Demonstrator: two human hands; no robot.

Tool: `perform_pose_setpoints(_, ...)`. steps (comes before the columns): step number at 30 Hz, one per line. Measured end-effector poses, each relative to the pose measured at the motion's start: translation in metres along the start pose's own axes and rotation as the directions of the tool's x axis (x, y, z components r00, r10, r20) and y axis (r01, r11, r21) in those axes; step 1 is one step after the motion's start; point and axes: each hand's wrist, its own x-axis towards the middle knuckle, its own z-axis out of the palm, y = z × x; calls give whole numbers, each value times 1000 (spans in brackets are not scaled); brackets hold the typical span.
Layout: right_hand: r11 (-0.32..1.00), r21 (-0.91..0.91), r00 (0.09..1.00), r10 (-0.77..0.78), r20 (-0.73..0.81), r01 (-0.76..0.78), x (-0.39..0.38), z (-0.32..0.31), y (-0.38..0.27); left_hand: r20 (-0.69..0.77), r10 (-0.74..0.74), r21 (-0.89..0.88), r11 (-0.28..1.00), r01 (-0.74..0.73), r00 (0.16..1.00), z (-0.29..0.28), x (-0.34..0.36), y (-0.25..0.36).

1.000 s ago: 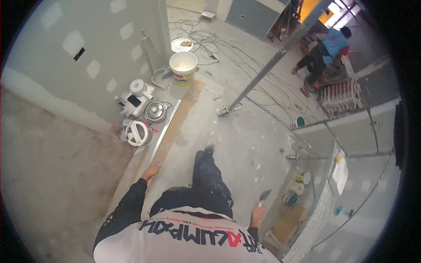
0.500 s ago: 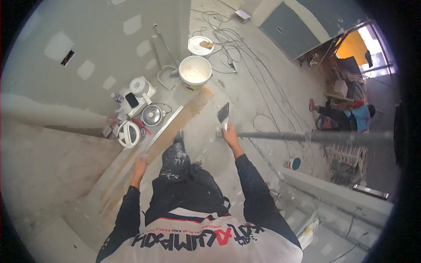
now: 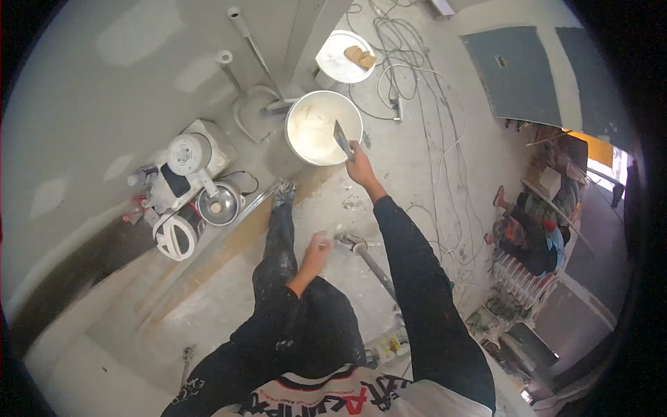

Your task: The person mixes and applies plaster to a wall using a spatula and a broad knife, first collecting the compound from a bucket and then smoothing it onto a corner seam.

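My right hand (image 3: 359,165) is closed round the handle of a putty knife (image 3: 340,137). The blade tilts over the near right rim of a white bucket (image 3: 290,142), which holds a cream-white paste (image 3: 314,132). Whether the blade touches the paste I cannot tell. Over my legs, my left hand (image 3: 316,256) has its fingers curled in. Whitish smears show at its fingertips, and anything inside it is hidden.
Behind the bucket is a white lid (image 3: 340,59) bearing brown pieces. Along the left wall stand a lidded pot (image 3: 219,203), a white appliance (image 3: 176,236) and a phone (image 3: 175,179). Cables (image 3: 424,90) trail over the floor. A pole (image 3: 375,270) lies near my legs; a person (image 3: 549,243) sits far right.
My right hand has brought the putty knife forward to the bucket. My left hand has swung from the left side in over my legs. The view has shifted closer to the bucket.
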Motion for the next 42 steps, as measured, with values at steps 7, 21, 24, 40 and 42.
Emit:
perform_pose_setpoints(7,881,-468,968,174,181,-70,137,58,98,52,-160,-195,966,167,986,29,31,-16)
perform_pose_setpoints(21,693,-718,943,282,179,-71,266,118,126,-73,-150,-65,987,145,986,25,61,-68)
perform_pose_setpoints(24,651,-759,930,295,219,-28,262,134,115,-55,-243,-25,970,242,968,21,59,-58)
perform_pose_setpoints(40,647,-692,769,250,589,320,218,171,74,-78,-286,-56,958,282,955,18,60,-51)
perform_pose_setpoints(42,689,-686,780,289,554,232,211,173,70,-72,-294,-3,956,294,953,17,59,-58)
